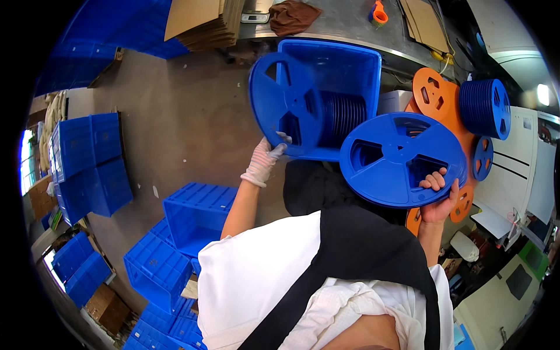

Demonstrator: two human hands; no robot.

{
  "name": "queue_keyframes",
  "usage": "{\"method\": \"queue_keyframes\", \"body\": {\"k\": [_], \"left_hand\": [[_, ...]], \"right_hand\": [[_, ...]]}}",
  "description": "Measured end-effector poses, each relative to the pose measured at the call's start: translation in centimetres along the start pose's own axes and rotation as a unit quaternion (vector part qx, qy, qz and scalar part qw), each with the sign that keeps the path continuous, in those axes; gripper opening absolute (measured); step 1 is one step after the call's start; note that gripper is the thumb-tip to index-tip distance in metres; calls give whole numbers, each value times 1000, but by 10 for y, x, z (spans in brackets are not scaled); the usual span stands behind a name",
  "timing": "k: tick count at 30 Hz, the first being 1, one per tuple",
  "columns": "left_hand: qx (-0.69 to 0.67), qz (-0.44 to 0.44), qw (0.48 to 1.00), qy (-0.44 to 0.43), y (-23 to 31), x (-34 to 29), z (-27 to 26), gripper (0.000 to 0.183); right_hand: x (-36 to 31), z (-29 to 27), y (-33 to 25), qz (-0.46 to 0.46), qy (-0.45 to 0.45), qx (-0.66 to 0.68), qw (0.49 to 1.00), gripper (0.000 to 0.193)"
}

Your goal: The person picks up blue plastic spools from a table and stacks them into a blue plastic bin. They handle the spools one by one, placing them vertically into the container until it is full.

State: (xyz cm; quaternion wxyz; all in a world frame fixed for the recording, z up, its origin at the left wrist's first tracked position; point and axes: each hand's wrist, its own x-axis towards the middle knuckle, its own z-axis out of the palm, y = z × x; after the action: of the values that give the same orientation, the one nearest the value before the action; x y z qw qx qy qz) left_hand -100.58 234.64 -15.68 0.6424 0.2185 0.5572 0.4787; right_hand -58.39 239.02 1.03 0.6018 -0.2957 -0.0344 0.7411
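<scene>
My left hand [263,161], in a white glove, is closed on the lower edge of a blue plastic reel [294,100] with cut-out windows. That reel stands over the left side of a blue bin [373,70], its face tilted toward me. Inside the bin, several blue reels [343,118] stand on edge in a row. My bare right hand [441,195] grips a stack of blue reels [385,169] at its lower right, fingers hooked through a window of the top one. The stack lies face up, close to my body and right of the bin.
A metal table [344,22] behind the bin bears cardboard sheets [204,23], a brown cloth [293,17] and an orange tape dispenser [378,14]. At the right are orange reels [430,90] and another blue reel stack [484,109]. Blue crates [157,262] stand at lower left.
</scene>
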Motion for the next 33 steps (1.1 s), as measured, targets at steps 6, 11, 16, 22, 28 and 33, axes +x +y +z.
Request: {"method": "queue_keyframes", "body": {"k": [6,11,16,22,28,33], "left_hand": [[109,-43,993,35,-81,68,-25,31],[258,-98,961,19,-88,99,-14,33],[361,-84,928,-29,-79,104,6,38],[454,-50,889,-27,-113,122,3,41],[488,-165,857,-2,-116,149,9,95],[461,21,887,-10,-88,148,30,82]], "right_hand": [[-1,-3,1,-1,2,-4,1000,34],[-2,-3,0,-8,26,-14,1000,34],[-6,-8,-1,-24,31,-17,999,33],[-7,-7,4,-28,42,-15,999,33],[-3,-5,6,-22,14,-7,1000,35],[6,-17,2,-20,-78,3,997,34]]}}
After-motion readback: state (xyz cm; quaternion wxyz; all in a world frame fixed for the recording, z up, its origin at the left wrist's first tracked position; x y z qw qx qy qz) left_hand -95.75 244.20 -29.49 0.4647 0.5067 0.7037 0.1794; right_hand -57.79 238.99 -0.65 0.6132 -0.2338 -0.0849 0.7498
